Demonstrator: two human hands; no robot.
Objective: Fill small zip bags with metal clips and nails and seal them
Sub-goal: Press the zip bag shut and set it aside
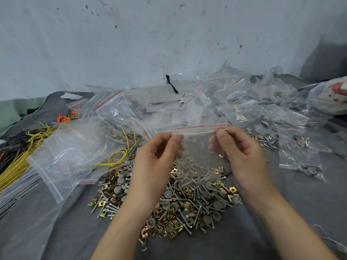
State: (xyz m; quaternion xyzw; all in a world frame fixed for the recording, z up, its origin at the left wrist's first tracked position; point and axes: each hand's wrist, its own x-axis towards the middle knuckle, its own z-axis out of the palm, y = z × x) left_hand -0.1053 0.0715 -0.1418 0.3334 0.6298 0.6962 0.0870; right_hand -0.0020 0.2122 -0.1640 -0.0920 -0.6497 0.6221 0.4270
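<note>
Together, the left hand (155,156) and right hand (242,152) pinched the zip bag (200,156) by its top strip, above the pile of clips and nails (187,207).

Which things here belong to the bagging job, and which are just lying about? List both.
Job: zip bag, pinched by left hand and right hand; pile of clips and nails; filled bags.
Lying about: yellow wires; orange ties; paper note.

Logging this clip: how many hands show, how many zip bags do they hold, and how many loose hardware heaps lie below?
Hands: 2, left hand and right hand
Held zip bag: 1
Loose heap of clips and nails: 1
Total: 4
</note>
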